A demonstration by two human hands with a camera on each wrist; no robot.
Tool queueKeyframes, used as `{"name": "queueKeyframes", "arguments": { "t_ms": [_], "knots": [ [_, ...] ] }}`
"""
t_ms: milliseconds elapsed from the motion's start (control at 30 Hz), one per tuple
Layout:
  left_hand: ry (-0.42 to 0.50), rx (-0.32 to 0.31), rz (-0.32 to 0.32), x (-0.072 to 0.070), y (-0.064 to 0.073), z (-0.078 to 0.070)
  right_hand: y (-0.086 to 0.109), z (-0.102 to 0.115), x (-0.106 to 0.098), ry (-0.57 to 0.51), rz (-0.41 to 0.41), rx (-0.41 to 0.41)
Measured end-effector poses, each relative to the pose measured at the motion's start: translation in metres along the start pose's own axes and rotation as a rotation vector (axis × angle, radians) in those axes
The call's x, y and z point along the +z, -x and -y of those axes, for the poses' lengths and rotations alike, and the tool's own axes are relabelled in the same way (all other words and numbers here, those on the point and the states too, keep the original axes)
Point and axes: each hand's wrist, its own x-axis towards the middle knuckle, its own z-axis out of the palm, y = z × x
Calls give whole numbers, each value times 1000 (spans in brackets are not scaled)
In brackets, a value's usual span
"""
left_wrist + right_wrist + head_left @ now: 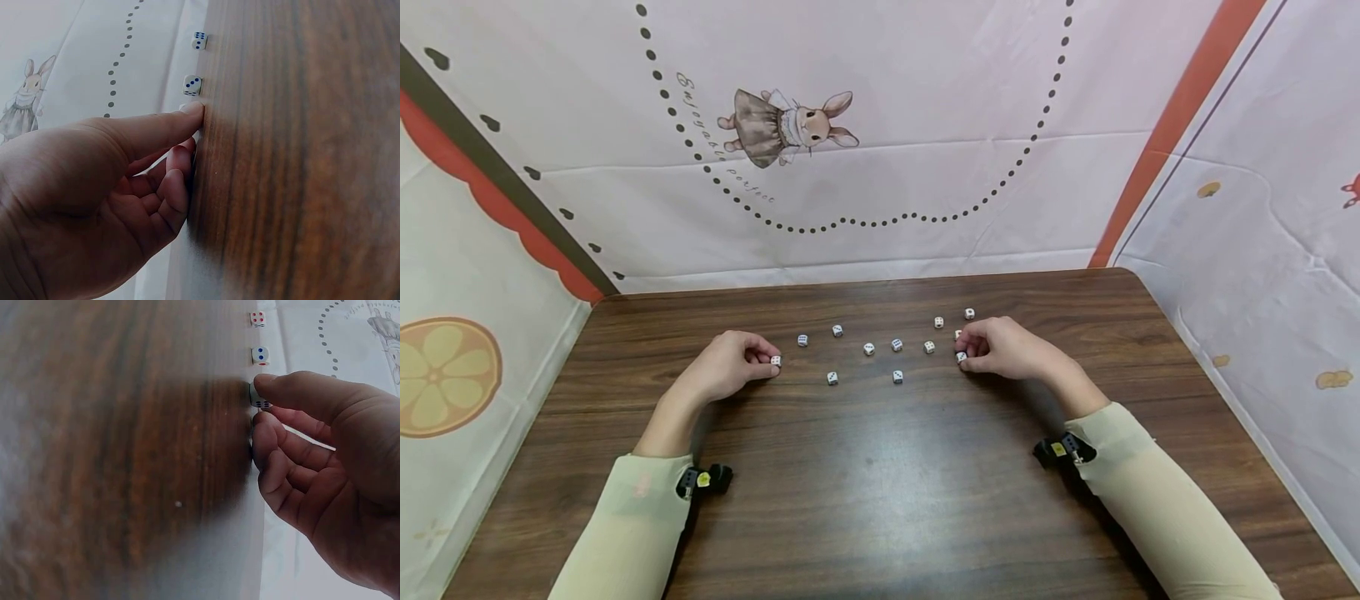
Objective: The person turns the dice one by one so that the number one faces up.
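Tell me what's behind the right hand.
Past the right hand, one die shows partly, its other side covered; a farther die shows whole. Anything wholly covered by the hand cannot be seen.

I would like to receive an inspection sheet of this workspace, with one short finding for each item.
Surface: brown wood-grain table, with a bright reflection near the middle.
Job's things: small white dice with coloured dots, about a dozen seen, scattered across the far part; one is partly hidden by the right hand.
Clutter: nothing seen.
Hands: the left hand pinches one die; the right pinches another die. Whether either is lifted is unclear.
Cables: nothing seen; a black device sits at each wrist.
Surroundings: printed cloth behind and on both sides, with a rabbit on the back part.
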Motion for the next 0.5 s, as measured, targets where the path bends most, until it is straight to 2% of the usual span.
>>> {"name": "queueKeyframes", "arguments": {
  "t_ms": [500],
  "knots": [
    [-3,-4,0,0,0,1,-5,6,2,46,27,-2]
  ]
}}
